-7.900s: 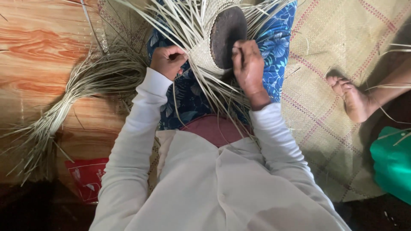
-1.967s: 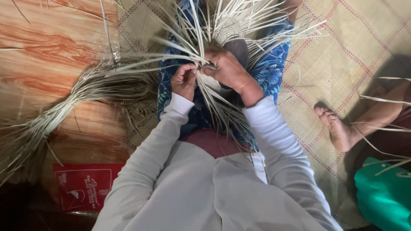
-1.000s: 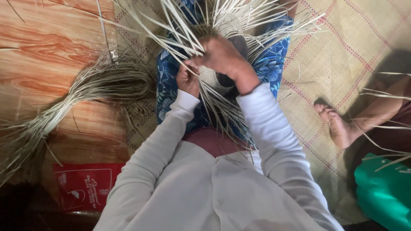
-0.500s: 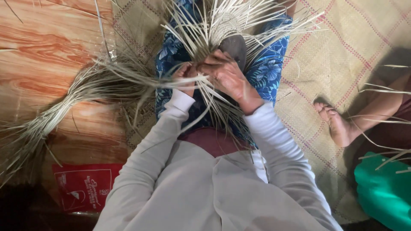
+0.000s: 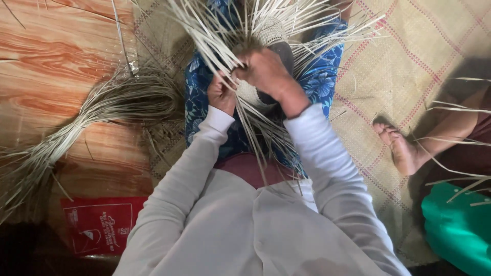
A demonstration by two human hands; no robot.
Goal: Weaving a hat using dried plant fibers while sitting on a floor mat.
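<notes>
A partly woven pale straw piece (image 5: 268, 36) rests on my lap over a blue flowered cloth (image 5: 322, 82), with many loose strips fanning out from it on all sides. My left hand (image 5: 221, 94) pinches some of those strips at the piece's near left edge. Just to the right and slightly higher, my right hand (image 5: 263, 71) is closed over the woven rim and its strips, hiding part of the dark hollow behind it. Both arms wear long white sleeves.
A long tied bundle of dry straw (image 5: 92, 115) curves across the wooden-patterned floor on the left. A woven mat with red lines (image 5: 409, 56) lies under me. Another person's bare foot (image 5: 401, 148) and green cloth (image 5: 458, 230) are at right. A red packet (image 5: 99, 222) lies near left.
Both hands have come together at the near rim of the woven piece, and the piece has turned so its dark hollow is largely covered. The strips have shifted slightly.
</notes>
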